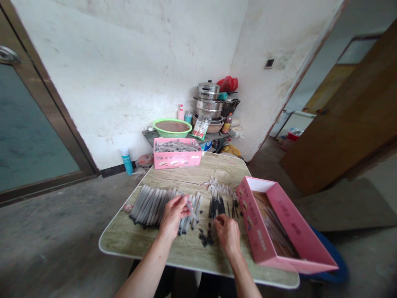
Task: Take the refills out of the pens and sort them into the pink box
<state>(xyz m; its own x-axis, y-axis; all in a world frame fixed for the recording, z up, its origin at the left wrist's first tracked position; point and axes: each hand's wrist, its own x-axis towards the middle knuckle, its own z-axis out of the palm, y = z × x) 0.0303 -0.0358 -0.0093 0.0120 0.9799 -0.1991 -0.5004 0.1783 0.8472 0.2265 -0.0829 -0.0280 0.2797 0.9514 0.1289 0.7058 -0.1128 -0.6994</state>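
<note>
Your left hand (173, 212) grips a tube (192, 212); whether your right hand (228, 234) grips anything cannot be determined. Sweeping it left could scatter adjacent black pieces (205, 239).

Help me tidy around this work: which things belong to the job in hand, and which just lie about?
Apparently in use:
slim translucent plastic tubes, one in the left hand
thin black sticks near the right hand
small black pieces
small whitish pieces
rectangular pink cardboard boxes

Apparently lying about:
round light-green plastic basin
stacked silver metal pots
red plastic bag
</note>
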